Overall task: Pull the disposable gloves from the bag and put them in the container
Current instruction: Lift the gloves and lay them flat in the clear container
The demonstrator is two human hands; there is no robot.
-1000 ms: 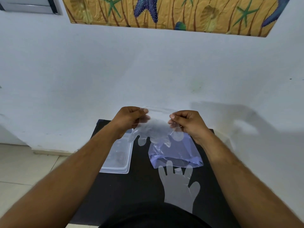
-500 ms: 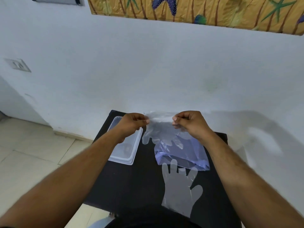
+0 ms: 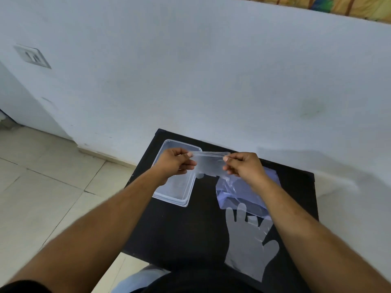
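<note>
I am pinching a clear glove [image 3: 208,164] taut between my left hand [image 3: 174,163] and right hand [image 3: 243,167], each grip pressed on an edge, likely flattening it for the container [image 3: 169,196] beneath; the bag [image 3: 243,192] is lying beside it on the tabletop [image 3: 179,235].

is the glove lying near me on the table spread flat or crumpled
Spread flat. The glove lies open on the black table, all its fingers splayed apart and pointing at the purple bag.
</note>
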